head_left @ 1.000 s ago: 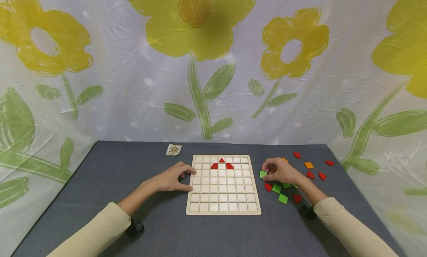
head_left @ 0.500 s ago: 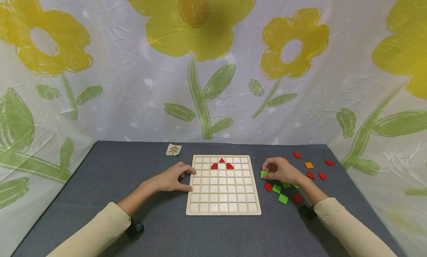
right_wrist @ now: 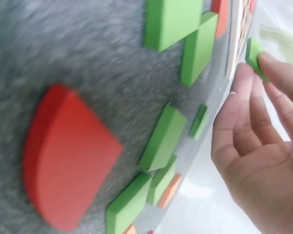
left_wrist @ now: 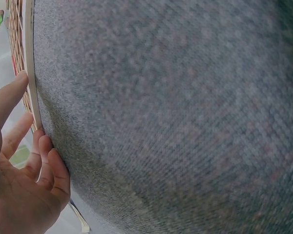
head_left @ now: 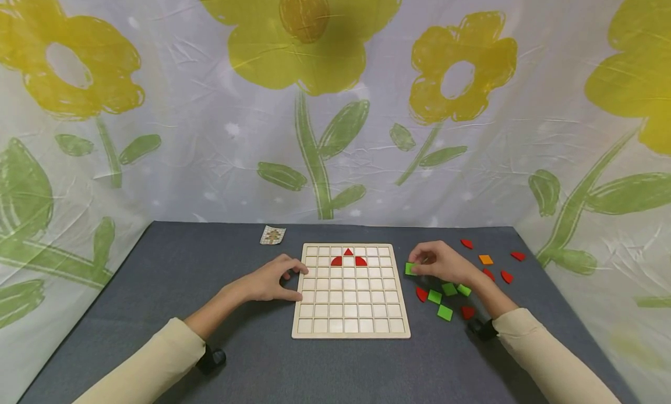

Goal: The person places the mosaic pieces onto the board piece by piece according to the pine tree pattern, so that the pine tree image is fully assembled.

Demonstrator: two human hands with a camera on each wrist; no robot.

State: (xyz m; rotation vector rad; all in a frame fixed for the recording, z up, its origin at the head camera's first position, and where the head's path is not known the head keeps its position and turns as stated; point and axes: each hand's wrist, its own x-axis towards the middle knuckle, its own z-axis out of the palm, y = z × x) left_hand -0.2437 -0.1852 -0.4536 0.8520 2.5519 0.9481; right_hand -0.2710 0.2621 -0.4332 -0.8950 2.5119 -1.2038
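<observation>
A pale wooden board with a grid of square cells [head_left: 350, 336] lies on the dark cloth. It holds a red triangle [head_left: 348, 252] and two red quarter-round tiles [head_left: 336, 262] near its far side. My left hand [head_left: 269, 280] rests at the board's left edge, thumb and fingers spread; in the left wrist view its fingertips sit right at the board's side [left_wrist: 31, 73]. Just right of the board, my right hand [head_left: 442, 262] pinches a green square tile [head_left: 409, 269] between thumb and fingers. The right wrist view shows this green tile [right_wrist: 254, 57] raised off the cloth.
Several loose green square tiles [head_left: 444, 313] lie below the right hand, with red tiles [head_left: 468, 312] among them. More red pieces and an orange square [head_left: 485, 259] are scattered farther right. A small patterned card [head_left: 273, 236] lies behind the board's left corner.
My right hand has risen slightly and shifted a little toward the board with the green tile, uncovering green tiles beneath it. The left hand and the board stay as they were.
</observation>
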